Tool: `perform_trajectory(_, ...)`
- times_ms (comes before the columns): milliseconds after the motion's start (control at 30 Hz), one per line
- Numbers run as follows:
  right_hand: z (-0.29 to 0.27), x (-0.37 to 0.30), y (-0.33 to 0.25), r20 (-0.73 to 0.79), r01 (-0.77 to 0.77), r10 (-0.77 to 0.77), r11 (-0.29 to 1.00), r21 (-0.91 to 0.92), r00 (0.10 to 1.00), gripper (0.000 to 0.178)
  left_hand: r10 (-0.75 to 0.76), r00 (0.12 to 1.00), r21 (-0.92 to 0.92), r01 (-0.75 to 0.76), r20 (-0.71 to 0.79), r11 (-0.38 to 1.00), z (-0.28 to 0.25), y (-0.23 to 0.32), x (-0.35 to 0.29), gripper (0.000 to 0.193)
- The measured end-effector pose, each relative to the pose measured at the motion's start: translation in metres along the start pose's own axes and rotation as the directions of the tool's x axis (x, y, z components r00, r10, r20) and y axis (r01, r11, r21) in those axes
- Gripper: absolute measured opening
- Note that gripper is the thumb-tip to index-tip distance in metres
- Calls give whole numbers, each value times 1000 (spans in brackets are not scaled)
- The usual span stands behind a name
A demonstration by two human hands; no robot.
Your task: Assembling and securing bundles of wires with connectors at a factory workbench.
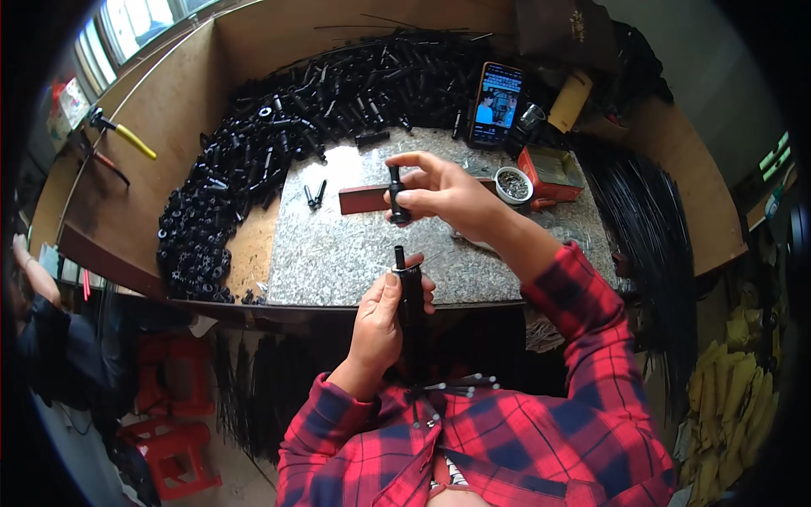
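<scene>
My left hand (382,317) is closed round a dark, thick cylindrical piece (410,296), held upright at the near edge of the bench; a thinner black stem (400,256) sticks up from it. Just above, my right hand (439,196) pinches a short black tube-shaped part (395,196) with wider ends between thumb and fingers. A small gap separates this part from the stem. Behind my right hand lies a dark red-brown bar (361,200) on the speckled stone slab (329,253). Two small black pins (315,194) rest to its left.
Black tubular parts (338,101) are heaped along the back and left. A lit phone (496,106) stands behind the slab. Right of it are a white bowl of small metal pieces (513,184), a red box (549,173) and long black rods (650,211). Another person's arm (38,275) shows far left.
</scene>
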State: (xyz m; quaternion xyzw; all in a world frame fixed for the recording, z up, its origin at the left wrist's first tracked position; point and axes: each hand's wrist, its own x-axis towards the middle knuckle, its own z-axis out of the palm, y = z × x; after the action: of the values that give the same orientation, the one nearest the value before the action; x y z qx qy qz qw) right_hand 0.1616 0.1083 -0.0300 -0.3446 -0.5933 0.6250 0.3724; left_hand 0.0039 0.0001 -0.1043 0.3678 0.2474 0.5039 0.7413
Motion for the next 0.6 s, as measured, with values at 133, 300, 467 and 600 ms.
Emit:
perform_trajectory(133, 10, -27, -2, 44, -14, 11, 998, 55, 999, 47, 3, 1000, 7, -3, 10, 1000, 5, 0, -2, 47)
perform_trajectory(300, 15, -39, -6, 61, -14, 13, 1000, 14, 998, 46, 3, 1000, 3, -3, -11, 1000, 4, -5, -2, 43)
perform_trajectory(467, 16, -40, -6, 51, 36, -35, 999, -21, 998, 44, 10, 1000, -4, -10, 26, 1000, 7, -4, -3, 43)
perform_trajectory(600, 26, -43, -8, 47, 73, -68, 988, -135, 997, 44, 38, 999, 52, -39, 18, 998, 7, -3, -5, 41)
